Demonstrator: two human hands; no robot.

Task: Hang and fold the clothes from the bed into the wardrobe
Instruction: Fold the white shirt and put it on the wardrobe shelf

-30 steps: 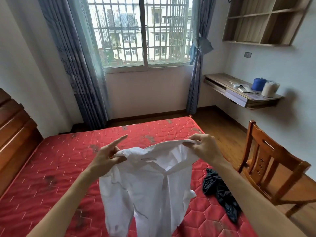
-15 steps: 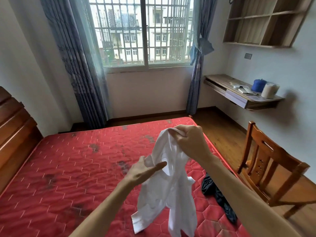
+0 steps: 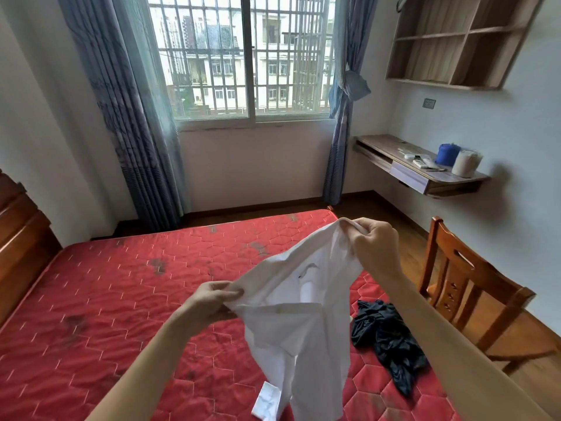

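Observation:
A white shirt [image 3: 291, 317] hangs in the air above the red quilted mattress [image 3: 127, 299]. My right hand [image 3: 372, 247] grips its upper edge, held higher and to the right. My left hand [image 3: 209, 302] pinches another edge lower and to the left, so the cloth stretches slantwise between them. A cuff of the shirt dangles down to the mattress near the bottom. A crumpled black garment [image 3: 388, 338] lies on the mattress's right side, under my right forearm. The wardrobe is not in view.
A wooden chair [image 3: 473, 287] stands right of the bed on the wood floor. A wall desk [image 3: 419, 168] carries a blue roll, a white roll and small items. The wooden headboard [image 3: 21, 238] is at the left. Window and curtains lie beyond.
The shirt was bunched under my right hand half a second ago with the left hand open beside it. Now my left hand has taken an edge and the cloth is spread between both hands.

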